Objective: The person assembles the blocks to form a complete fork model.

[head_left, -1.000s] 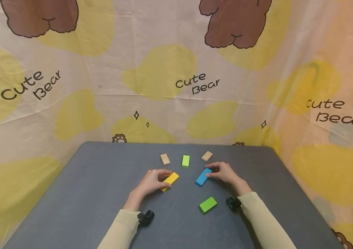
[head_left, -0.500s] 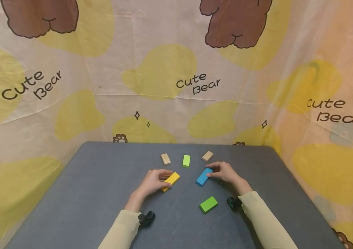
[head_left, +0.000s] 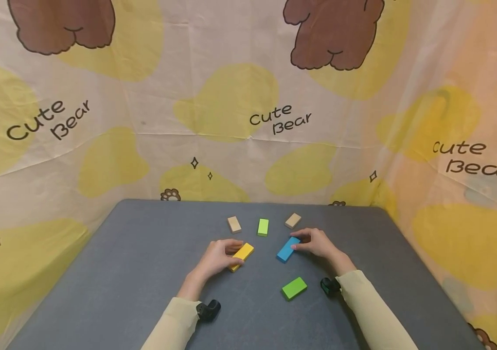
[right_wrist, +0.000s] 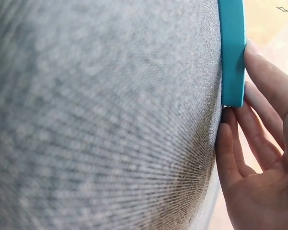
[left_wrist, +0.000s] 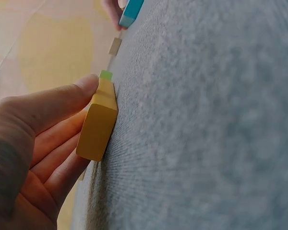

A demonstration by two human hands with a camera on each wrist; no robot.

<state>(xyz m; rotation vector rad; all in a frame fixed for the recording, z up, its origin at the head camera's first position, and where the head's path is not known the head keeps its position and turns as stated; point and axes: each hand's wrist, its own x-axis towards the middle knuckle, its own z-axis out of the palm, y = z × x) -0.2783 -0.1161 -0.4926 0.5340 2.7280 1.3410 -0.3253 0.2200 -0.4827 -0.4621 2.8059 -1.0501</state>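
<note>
On the grey table a yellow block (head_left: 245, 251) lies slanted, its near end by my left hand (head_left: 213, 260). The left hand pinches it, thumb on the near side and fingers behind; the left wrist view shows the thumb on the yellow block (left_wrist: 97, 132). My right hand (head_left: 322, 245) holds the upper end of a blue block (head_left: 287, 251) between thumb and fingers. In the right wrist view the thumb touches the blue block (right_wrist: 233, 57), and some fingertips rest by its end. Both blocks appear flat on the table, with a gap between them.
Nearer me lies a green block (head_left: 294, 288). Beyond the hands sit a light green block (head_left: 263, 227) and two plain wooden blocks, the left one (head_left: 234, 224) and the right one (head_left: 292, 220). A printed cloth (head_left: 226, 102) hangs behind the table (head_left: 143, 272).
</note>
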